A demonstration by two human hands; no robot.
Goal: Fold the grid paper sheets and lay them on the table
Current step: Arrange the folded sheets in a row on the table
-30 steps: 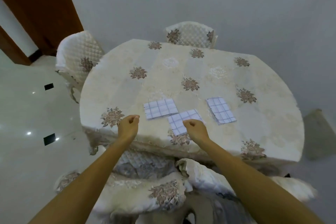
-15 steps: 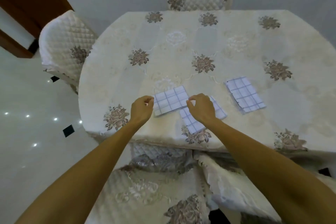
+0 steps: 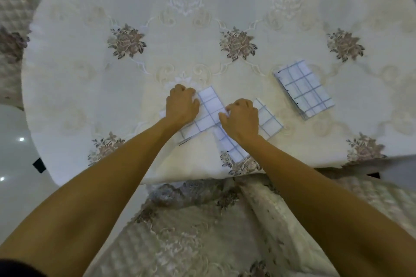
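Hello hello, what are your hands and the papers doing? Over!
Left hand and right hand down on the two near grid sheets, grip unclear. Third sheet lies flat, apart. Nothing in the way.

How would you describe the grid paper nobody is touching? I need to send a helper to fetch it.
Start at the round table with the flowered cloth. Three grid papers lie near its front edge; the right sheet lies alone, apart from the other two. Unlike them, no hand rests on it.
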